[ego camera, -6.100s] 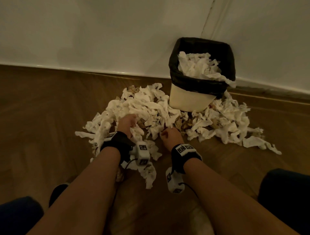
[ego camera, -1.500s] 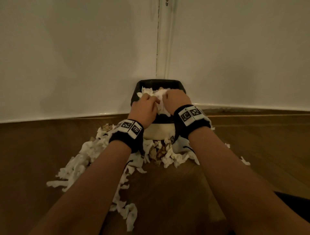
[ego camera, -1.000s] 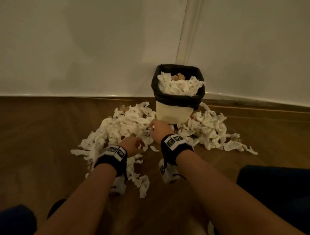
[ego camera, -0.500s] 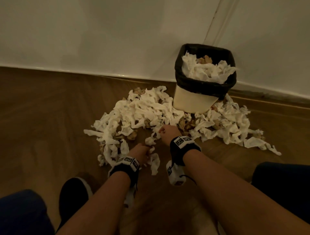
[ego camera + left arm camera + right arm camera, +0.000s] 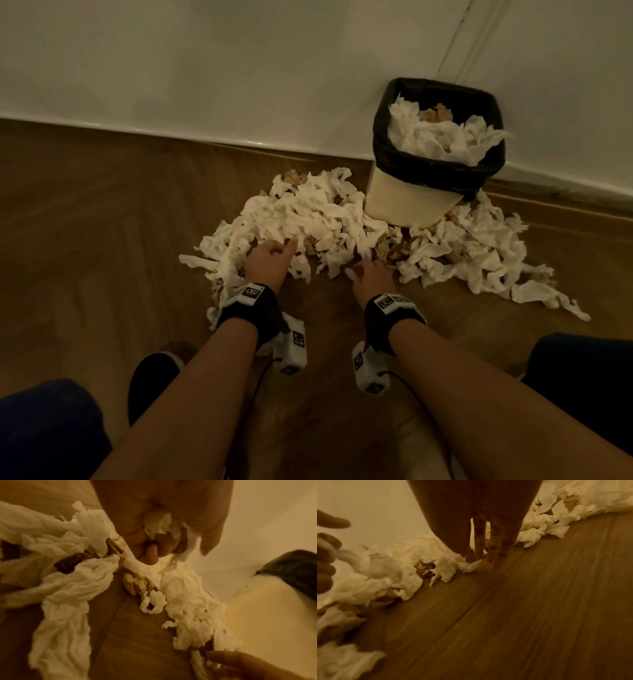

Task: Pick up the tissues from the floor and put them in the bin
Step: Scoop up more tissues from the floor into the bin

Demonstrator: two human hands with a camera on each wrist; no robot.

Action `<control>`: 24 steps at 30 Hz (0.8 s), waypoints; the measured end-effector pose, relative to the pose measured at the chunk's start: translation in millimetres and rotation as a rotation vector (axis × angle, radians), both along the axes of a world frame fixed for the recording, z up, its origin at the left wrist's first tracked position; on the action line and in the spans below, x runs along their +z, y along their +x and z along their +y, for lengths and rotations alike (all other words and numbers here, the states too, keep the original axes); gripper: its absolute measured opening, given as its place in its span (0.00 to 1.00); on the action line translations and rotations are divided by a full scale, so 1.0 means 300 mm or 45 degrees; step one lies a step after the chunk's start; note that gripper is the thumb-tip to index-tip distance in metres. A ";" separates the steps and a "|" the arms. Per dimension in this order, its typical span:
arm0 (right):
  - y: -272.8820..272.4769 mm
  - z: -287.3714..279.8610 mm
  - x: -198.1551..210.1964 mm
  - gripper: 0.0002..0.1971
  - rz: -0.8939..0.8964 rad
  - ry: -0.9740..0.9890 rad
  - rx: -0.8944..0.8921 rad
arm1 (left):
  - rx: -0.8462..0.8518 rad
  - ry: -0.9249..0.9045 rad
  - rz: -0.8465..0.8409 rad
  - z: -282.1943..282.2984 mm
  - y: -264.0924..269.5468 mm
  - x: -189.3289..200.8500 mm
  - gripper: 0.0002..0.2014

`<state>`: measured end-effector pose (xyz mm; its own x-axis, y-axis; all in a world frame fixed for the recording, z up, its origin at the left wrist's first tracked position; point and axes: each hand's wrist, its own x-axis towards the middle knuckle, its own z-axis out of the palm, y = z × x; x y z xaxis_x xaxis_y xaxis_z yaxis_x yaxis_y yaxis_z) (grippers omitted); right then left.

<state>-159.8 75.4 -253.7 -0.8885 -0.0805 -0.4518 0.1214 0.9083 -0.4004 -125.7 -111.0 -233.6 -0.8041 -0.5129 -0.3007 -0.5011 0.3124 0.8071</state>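
Note:
A wide heap of crumpled white tissues [image 5: 308, 212] with a few brown ones covers the wooden floor in front of the bin [image 5: 404, 202]. More tissues [image 5: 479, 246] spread to the bin's right. The cream bin has a black liner and stands at the wall, piled to the rim with tissues [image 5: 442, 137]. My left hand [image 5: 274, 251] is in the near left of the heap, its fingers curled round a wad of white tissue [image 5: 159, 524]. My right hand [image 5: 486, 558] points straight fingers down at the heap's near edge, touching a tissue [image 5: 471, 565] and holding nothing.
The white wall and skirting board [image 5: 239, 140] run behind the bin. Bare wooden floor [image 5: 102, 240] lies left of the heap and between my arms. My dark shoe [image 5: 150, 380] and knees sit at the lower edge.
Both hands came down from pressing tissues into the bin. Over the last half second my left hand reached forward into the heap and closed on tissue; my right hand stayed at the near edge.

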 end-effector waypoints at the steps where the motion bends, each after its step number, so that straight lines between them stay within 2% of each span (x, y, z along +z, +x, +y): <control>1: 0.003 -0.002 -0.005 0.17 0.008 0.016 0.075 | 0.047 0.049 0.001 -0.004 -0.006 0.005 0.09; 2: 0.007 -0.004 -0.010 0.19 0.017 0.034 0.161 | 0.076 0.106 0.000 -0.008 -0.009 0.009 0.04; 5: 0.011 -0.013 -0.024 0.24 0.033 0.114 0.420 | 0.055 0.223 0.014 -0.022 -0.012 -0.007 0.17; 9: 0.021 -0.012 -0.044 0.22 -0.011 0.240 0.590 | 0.003 0.326 0.028 -0.025 -0.004 -0.027 0.20; 15: 0.033 -0.010 -0.049 0.18 0.011 0.324 0.632 | 0.061 0.566 0.050 -0.001 -0.014 -0.050 0.21; 21: -0.002 -0.012 0.012 0.17 -0.182 0.359 0.596 | 0.184 0.460 0.035 0.002 -0.036 -0.033 0.19; 24: -0.006 0.002 0.062 0.15 -0.092 0.258 0.495 | 0.164 0.453 0.040 0.009 -0.047 -0.002 0.20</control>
<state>-161.4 75.9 -235.2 -0.7754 -0.3056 -0.5526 -0.2235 0.9513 -0.2126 -139.8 -108.4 -234.1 -0.7514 -0.4781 -0.4548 -0.4915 -0.0543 0.8692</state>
